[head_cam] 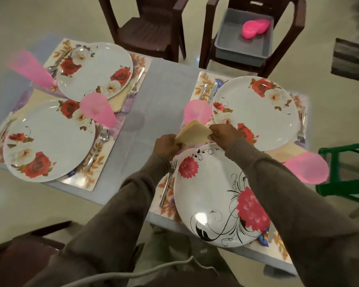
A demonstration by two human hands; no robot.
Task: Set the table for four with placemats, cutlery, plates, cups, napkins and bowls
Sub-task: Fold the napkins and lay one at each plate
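**Napkin held up between both hands over the near right setting**

At the far left, a rose-patterned plate (94,71) is centred on its placemat (56,51), with a pink cup (30,69) at its left edge and a fork (136,83) to its right, so that each piece can be reached from that seat. A cream napkin (117,101) is tucked partly under this plate, presumably to keep it flat. Nearer, a second rose plate (48,141) is laid out with a spoon (97,148) at its right and another pink cup (97,110) at its far right corner.

At the middle, a folded cream napkin (194,132) is pinched at its left end by the left hand (166,145) and at its right end by the right hand (223,135). It is held clear of the tabletop (155,96), above the far rim of the near right plate (218,195), probably so that the fold can be shaped before it is laid down. A fork (168,179) lies just left of that plate.

Further right, a fourth plate (255,112) is set with a pink cup (197,111) at its left, and one more pink cup (308,167) stands at the near right. On the far chair, pink bowls (255,27) are seen in a grey tub (224,36), so the bowls appear not yet laid.
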